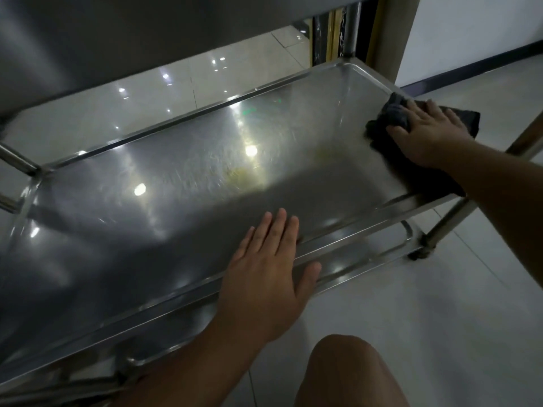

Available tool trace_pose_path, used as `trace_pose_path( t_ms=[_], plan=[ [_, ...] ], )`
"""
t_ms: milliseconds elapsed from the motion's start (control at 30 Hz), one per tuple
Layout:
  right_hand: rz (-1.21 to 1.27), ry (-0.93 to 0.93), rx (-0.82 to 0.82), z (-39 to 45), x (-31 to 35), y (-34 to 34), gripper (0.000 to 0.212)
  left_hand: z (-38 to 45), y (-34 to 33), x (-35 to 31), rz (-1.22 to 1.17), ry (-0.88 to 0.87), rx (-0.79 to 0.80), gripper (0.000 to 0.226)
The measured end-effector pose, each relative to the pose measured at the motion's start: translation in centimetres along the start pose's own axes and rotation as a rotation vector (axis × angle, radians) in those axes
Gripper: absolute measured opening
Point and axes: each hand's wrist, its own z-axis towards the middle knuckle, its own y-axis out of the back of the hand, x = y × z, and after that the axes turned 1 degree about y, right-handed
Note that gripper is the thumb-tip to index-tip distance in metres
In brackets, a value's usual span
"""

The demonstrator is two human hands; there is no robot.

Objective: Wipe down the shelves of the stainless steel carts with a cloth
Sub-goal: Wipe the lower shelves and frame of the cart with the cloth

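The middle shelf (182, 177) of a stainless steel cart fills the view, shiny, with a raised rim and a yellowish smear (239, 173) near its middle. My right hand (426, 132) lies flat on a dark cloth (390, 116), pressing it onto the shelf's right end, where part of the cloth hangs over the rim. My left hand (270, 265) rests flat on the shelf's near rim, fingers spread, holding nothing.
The underside of the top shelf (132, 33) hangs overhead at the upper left. A lower shelf (370, 245) shows beneath. The cart's right legs (449, 218) end in a caster (420, 254) on the pale tiled floor. My knee (349, 371) is at the bottom.
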Motion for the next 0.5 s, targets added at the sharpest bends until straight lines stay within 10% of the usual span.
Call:
trace_pose_path(
  t_ms=[267,500],
  plan=[
    [-0.046,0.155,0.073,-11.0,0.2,-1.7,0.084,0.0,0.2,-0.2,-0.003,-0.005,0.007,0.083],
    [-0.042,0.056,0.002,-1.2,-0.5,0.3,0.075,0.0,-0.1,0.1,0.007,-0.013,-0.023,0.083]
  ],
)
